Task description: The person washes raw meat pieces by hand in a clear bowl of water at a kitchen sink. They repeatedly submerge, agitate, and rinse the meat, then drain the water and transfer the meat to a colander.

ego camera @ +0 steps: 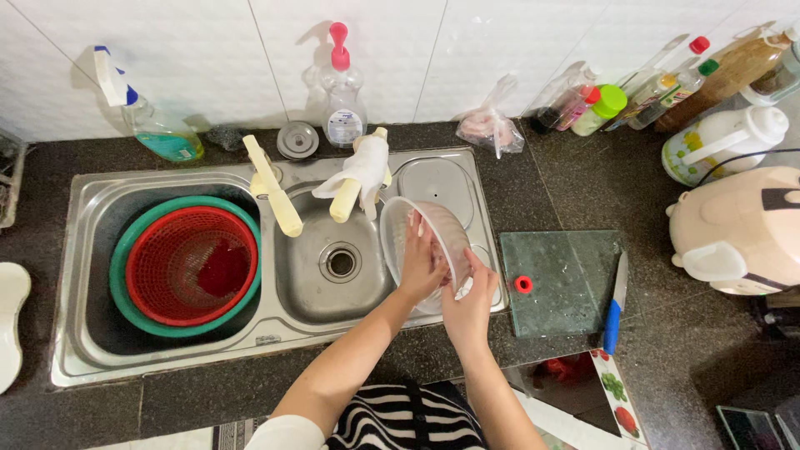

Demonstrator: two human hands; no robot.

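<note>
Bright, even overhead light. My spray bottle (154,125) and pump bottle (343,100) throw soft shadows on the wall tiles (208,58). Mild glare on the sink (333,242) steel. Sharp focus; edges bowed by wide lens.

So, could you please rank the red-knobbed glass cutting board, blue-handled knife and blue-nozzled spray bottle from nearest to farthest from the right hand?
1. Red-knobbed glass cutting board, just right of the right hand.
2. Blue-handled knife, beyond the board's right edge.
3. Blue-nozzled spray bottle, far left, by the wall.
</note>
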